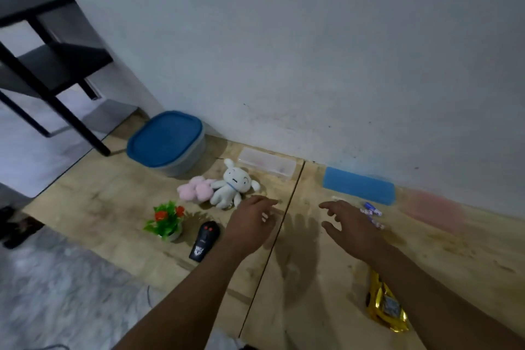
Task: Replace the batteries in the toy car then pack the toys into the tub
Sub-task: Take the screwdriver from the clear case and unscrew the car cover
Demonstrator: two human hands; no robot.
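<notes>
A grey tub with a blue lid (166, 142) stands by the wall at the back left of the wooden boards. A white plush (233, 183) and a pink plush (196, 188) lie in front of it. A black remote control (205, 240) lies near a small potted plant with red flowers (166, 219). Several small batteries (372, 214) lie beyond my right hand. A gold toy car (386, 307) lies by my right forearm, partly hidden by it. My left hand (250, 226) and my right hand (350, 224) hover over the boards, fingers spread, holding nothing.
A clear plastic box (267, 163) and a blue sponge-like block (358, 185) lie along the white wall. A black shelf frame (51, 65) stands at the left on the grey floor. A seam (279, 224) runs between the two boards.
</notes>
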